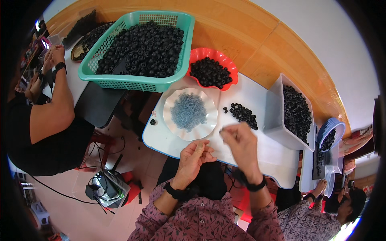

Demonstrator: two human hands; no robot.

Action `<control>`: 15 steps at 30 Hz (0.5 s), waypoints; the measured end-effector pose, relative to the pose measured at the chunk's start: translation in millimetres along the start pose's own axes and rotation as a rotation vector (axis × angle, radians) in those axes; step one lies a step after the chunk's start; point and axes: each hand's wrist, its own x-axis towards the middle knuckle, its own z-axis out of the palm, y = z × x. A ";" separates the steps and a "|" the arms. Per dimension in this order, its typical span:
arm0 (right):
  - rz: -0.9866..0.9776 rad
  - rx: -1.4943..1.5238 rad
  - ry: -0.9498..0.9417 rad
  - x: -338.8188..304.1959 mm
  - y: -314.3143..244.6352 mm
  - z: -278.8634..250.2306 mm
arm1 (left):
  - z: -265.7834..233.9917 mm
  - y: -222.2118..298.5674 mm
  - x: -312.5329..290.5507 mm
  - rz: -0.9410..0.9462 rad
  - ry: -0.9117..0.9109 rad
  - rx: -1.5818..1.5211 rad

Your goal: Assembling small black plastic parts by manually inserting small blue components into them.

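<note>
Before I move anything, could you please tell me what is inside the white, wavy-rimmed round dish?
The white, wavy-rimmed round dish holds a heap of small, translucent blue-grey pieces. The heap covers the middle of its floor, so what lies beneath cannot be seen.

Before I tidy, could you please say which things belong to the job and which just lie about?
Likely job:
white scalloped plate
small pale-blue pieces
loose black round pieces
red scalloped bowl

Likely unrelated:
black boxy device
crumpled red material
</note>
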 end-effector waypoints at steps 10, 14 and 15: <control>-0.082 0.276 0.214 96.7 12.0 -11.5 | -4.3 -3.7 3.5 0.007 0.037 0.030; 0.070 0.051 0.182 75.7 41.9 -26.5 | -8.9 -5.5 3.8 -0.004 0.017 0.054; 0.103 -0.046 0.134 71.2 55.8 -30.1 | -7.7 -6.3 3.9 -0.007 0.016 0.065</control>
